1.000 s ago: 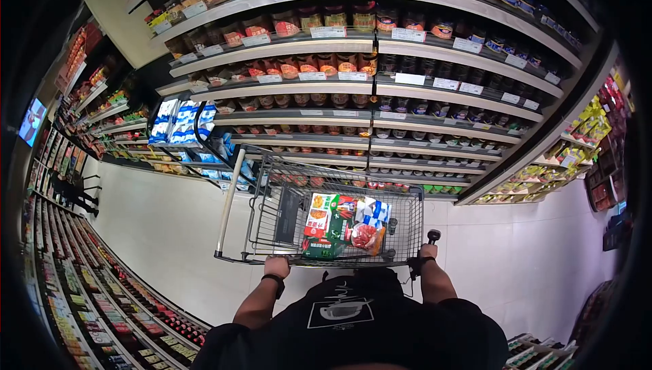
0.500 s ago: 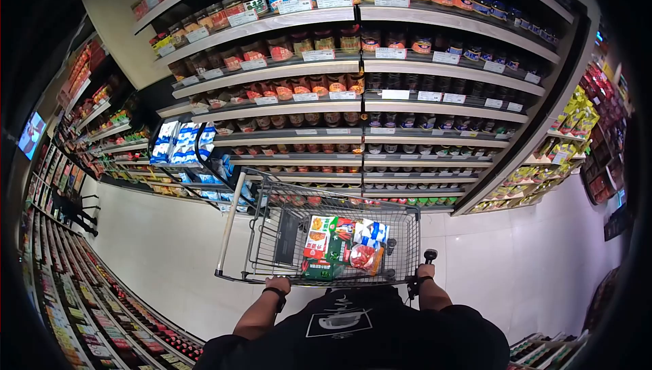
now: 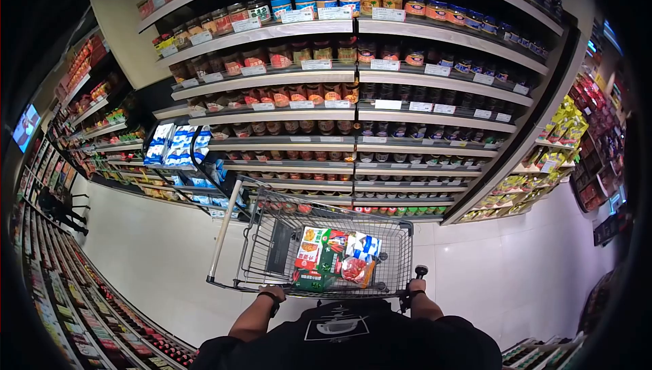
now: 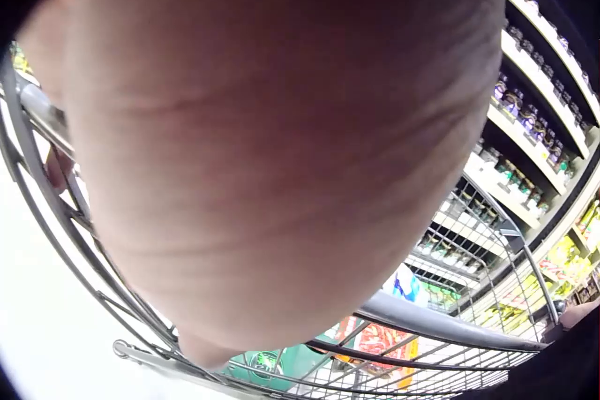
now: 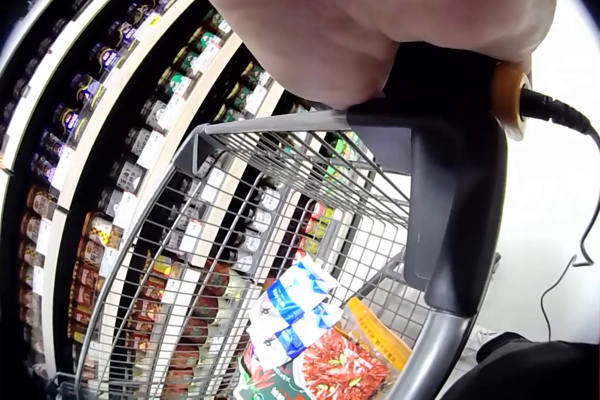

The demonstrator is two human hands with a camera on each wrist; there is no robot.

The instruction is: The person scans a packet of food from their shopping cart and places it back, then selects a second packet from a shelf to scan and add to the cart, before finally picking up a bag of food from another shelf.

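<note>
A wire shopping cart (image 3: 279, 248) stands crosswise in front of me, its pale handlebar (image 3: 223, 234) at the left. My left hand (image 3: 273, 292) grips the near side rail; in the left wrist view its palm (image 4: 281, 156) hides much of the cart. At the near right corner, my right hand (image 3: 416, 287) holds the black plastic corner piece (image 5: 450, 222). A black round-headed piece (image 3: 421, 271) sticks up beside it. Inside the cart lie a white-and-red box (image 3: 309, 251), a green box (image 3: 309, 280), a blue-and-white bag (image 3: 365, 244) and a pack picturing red food (image 3: 354, 269).
Shelves of jars (image 3: 278, 98) with price tags rise beyond the cart. A rack of blue-and-white bags (image 3: 180, 144) stands at the left, near the handlebar. Yellow packets (image 3: 564, 129) fill shelves at the right. Long shelves (image 3: 75, 288) line the lower left. A black cable (image 5: 572, 123) hangs by my right hand.
The cart and both hands have shifted lower and slightly left in the head view, and the jar shelves have shifted the same way. Both hands stay on the cart.
</note>
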